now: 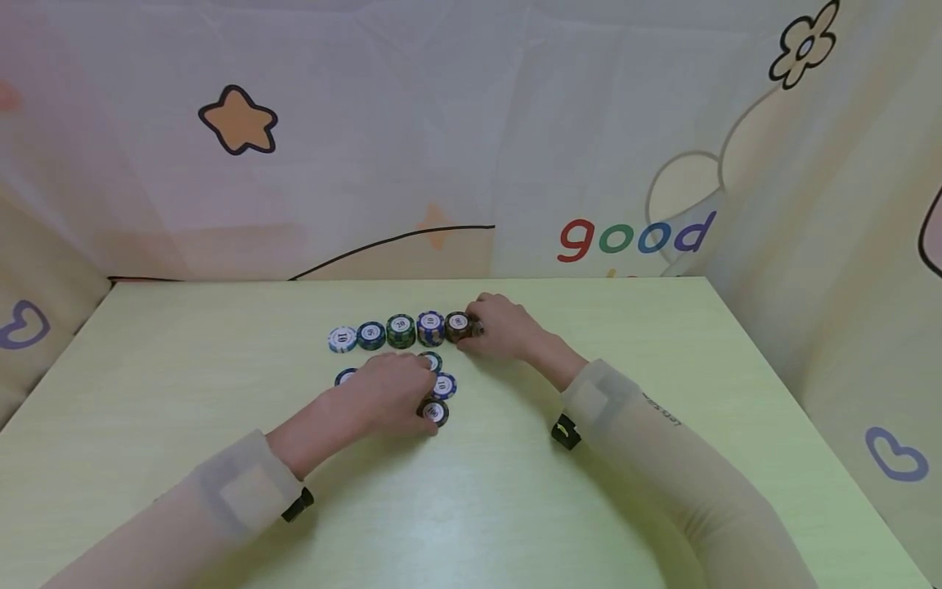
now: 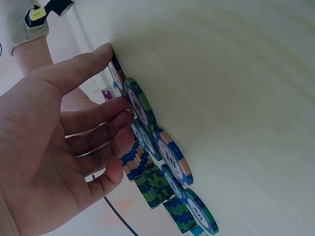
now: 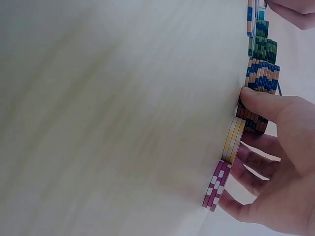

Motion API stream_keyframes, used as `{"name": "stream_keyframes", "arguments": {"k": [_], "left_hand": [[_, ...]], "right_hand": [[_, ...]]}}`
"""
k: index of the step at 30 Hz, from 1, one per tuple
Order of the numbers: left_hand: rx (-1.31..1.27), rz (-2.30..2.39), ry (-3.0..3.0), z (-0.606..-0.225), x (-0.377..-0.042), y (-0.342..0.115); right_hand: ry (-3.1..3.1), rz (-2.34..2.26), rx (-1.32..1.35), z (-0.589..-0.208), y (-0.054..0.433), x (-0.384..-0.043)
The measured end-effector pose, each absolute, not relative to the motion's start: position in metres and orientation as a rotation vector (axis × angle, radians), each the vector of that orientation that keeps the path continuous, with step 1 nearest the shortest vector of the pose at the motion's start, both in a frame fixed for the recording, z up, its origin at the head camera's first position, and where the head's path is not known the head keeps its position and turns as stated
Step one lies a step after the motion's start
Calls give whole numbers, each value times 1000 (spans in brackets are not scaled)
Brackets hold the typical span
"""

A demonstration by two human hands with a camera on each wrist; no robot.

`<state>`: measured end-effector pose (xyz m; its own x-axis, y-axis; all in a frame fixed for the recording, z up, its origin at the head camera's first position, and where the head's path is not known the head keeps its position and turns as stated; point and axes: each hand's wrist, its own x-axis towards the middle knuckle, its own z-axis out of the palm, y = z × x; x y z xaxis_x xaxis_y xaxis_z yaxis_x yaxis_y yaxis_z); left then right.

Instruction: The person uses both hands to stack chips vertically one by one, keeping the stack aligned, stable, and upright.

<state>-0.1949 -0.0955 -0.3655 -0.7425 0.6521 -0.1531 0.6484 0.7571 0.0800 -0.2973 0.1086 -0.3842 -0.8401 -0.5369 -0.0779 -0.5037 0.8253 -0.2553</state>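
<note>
Five short stacks of poker chips [image 1: 401, 329] stand in a row, with white, blue, green, blue-and-tan and black tops. My right hand [image 1: 504, 325] holds the black poker chip stack [image 1: 457, 324] at the right end, thumb on its near side and fingers behind. Beside those fingers stand low yellow chips [image 3: 233, 140] and purple chips [image 3: 217, 186]. My left hand [image 1: 386, 388] reaches over loose chips in front of the row, thumb and index finger at opposite edges of a black poker chip [image 1: 436, 412]. A blue chip [image 1: 444, 385] and a green chip [image 2: 140, 104] lie by its fingertips. The left hand covers other chips.
The chips lie on a pale wooden table [image 1: 515, 507]. A printed curtain [image 1: 441, 123] hangs behind the table and along both sides. Small black wrist devices hang under the left sleeve [image 1: 246, 495] and the right sleeve [image 1: 607, 401].
</note>
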Motion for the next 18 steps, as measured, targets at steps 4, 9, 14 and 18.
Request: {"name": "stream_keyframes", "arguments": {"k": [4, 9, 14, 18], "left_hand": [[1010, 55, 2777, -367, -194, -94], [992, 79, 2780, -369, -193, -93], [1001, 119, 2769, -370, -194, -93], [1010, 174, 2758, -370, -196, -95]], "right_hand": [[2860, -343, -824, -384, 109, -297], [2861, -339, -819, -384, 109, -297], [2858, -334, -806, -383, 108, -295], [2863, -318, -807, -384, 109, -296]]}}
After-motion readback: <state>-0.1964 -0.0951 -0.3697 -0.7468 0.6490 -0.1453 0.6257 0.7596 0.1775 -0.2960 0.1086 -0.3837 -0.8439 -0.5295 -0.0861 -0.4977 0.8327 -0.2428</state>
